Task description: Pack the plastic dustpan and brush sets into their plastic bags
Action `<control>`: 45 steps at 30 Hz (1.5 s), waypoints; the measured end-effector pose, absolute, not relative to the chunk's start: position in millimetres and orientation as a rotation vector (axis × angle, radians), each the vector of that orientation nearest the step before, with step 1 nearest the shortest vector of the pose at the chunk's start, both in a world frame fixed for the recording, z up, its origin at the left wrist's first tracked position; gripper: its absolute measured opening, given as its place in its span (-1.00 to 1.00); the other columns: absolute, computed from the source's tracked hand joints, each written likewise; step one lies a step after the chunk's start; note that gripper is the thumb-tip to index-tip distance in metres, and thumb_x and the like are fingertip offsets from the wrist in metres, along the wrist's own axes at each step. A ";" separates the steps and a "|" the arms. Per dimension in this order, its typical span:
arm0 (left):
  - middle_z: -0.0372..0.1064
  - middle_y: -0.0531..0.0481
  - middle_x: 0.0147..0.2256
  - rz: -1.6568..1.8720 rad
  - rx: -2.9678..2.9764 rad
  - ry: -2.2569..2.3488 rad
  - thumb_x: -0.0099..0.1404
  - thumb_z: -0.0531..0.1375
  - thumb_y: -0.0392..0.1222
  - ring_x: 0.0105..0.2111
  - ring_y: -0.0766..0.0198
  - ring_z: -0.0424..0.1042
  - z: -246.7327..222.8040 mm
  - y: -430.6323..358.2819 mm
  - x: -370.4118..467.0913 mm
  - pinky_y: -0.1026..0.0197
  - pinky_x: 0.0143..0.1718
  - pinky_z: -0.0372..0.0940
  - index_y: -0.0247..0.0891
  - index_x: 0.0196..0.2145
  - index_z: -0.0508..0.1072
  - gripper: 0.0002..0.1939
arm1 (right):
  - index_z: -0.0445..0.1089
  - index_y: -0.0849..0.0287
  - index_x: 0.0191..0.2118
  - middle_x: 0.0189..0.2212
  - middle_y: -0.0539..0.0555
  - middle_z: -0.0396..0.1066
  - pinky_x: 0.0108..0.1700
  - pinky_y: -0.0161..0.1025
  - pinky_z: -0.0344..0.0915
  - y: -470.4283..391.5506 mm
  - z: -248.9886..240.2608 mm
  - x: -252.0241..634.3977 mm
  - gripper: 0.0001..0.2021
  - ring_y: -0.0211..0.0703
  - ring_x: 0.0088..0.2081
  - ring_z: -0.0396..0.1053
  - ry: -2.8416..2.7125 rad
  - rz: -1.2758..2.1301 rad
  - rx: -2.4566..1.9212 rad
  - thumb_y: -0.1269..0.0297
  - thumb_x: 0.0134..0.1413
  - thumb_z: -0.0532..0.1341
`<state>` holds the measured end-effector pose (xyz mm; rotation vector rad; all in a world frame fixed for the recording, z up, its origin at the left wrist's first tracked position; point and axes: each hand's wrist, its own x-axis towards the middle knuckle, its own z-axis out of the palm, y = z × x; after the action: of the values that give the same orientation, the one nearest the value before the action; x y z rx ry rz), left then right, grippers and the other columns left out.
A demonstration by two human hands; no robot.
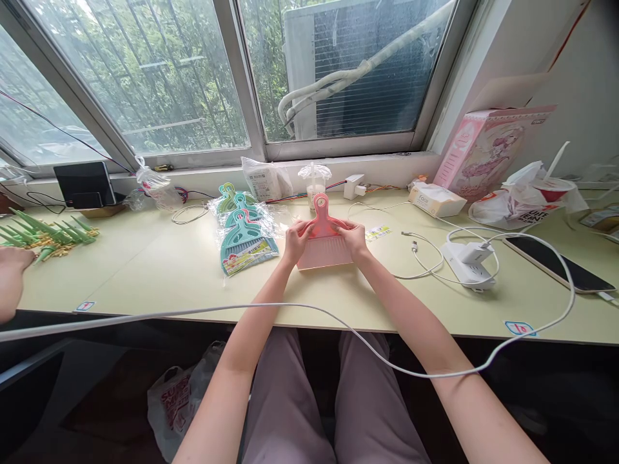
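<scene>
A pink dustpan-and-brush set [325, 248] stands near the middle of the table, its handle pointing up and its bristles toward me. My left hand [297, 241] grips its left upper edge, and my right hand [354, 238] grips the right one, thumbs on the front. Left of my left hand lie several similar sets in clear wrapping; the front one is teal [246, 248] with a yellow label, and a green one [227, 198] is at the back. A small yellow label strip [378, 233] lies right of my right hand.
White cable [309, 305] crosses in front of me over my forearms. Right are a power strip [467, 264], a phone [556, 261] and a tissue box [436, 198]. Behind stands a lidded cup [315, 183]. Another person's hand [17, 261] is at far left by green plant-like pieces [53, 235].
</scene>
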<state>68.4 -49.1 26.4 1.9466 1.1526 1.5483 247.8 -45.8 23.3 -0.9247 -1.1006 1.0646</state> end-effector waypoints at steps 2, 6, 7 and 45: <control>0.41 -0.07 -0.37 1.547 1.956 1.159 0.34 0.14 0.24 -0.29 0.17 0.38 26.7 -49.6 68.2 0.19 -0.21 0.26 -0.22 -0.21 0.64 -0.51 | 0.62 0.15 -0.25 -0.25 0.10 0.63 -0.08 -0.11 0.44 -45.2 22.2 247.7 -0.55 0.03 -0.16 0.57 -1.099 1.053 -0.930 -0.01 -0.33 0.50; 0.42 -0.07 -0.37 1.546 1.954 1.162 0.35 0.14 0.22 -0.31 0.18 0.39 26.5 -49.8 68.1 0.19 -0.25 0.29 -0.24 -0.21 0.65 -0.51 | 0.62 0.15 -0.26 -0.27 0.10 0.63 -0.09 -0.11 0.44 -45.5 21.3 247.1 -0.57 0.02 -0.16 0.56 -1.101 1.038 -0.952 0.02 -0.29 0.49; 0.42 -0.07 -0.38 1.545 1.951 1.167 0.35 0.14 0.23 -0.32 0.19 0.39 26.4 -49.7 68.1 0.20 -0.26 0.29 -0.24 -0.21 0.65 -0.51 | 0.62 0.15 -0.25 -0.27 0.10 0.63 -0.09 -0.12 0.44 -45.6 21.2 247.0 -0.58 0.02 -0.16 0.56 -1.098 1.042 -0.949 0.02 -0.29 0.49; 0.52 -0.19 -0.02 1.412 1.413 1.043 0.14 0.36 0.13 0.04 -0.03 0.47 9.1 -22.1 38.7 -0.06 0.07 0.35 -0.24 0.04 0.49 -0.41 | 0.54 0.18 -0.15 0.14 0.36 0.39 0.25 0.39 -0.06 9.6 -33.5 363.6 -0.67 0.29 0.23 0.19 -1.323 0.164 -1.948 0.11 -0.01 0.30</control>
<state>38.7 -22.1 9.1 1.4125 1.0429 1.4123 363.6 9.6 -33.5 -1.9479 -1.3230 0.1639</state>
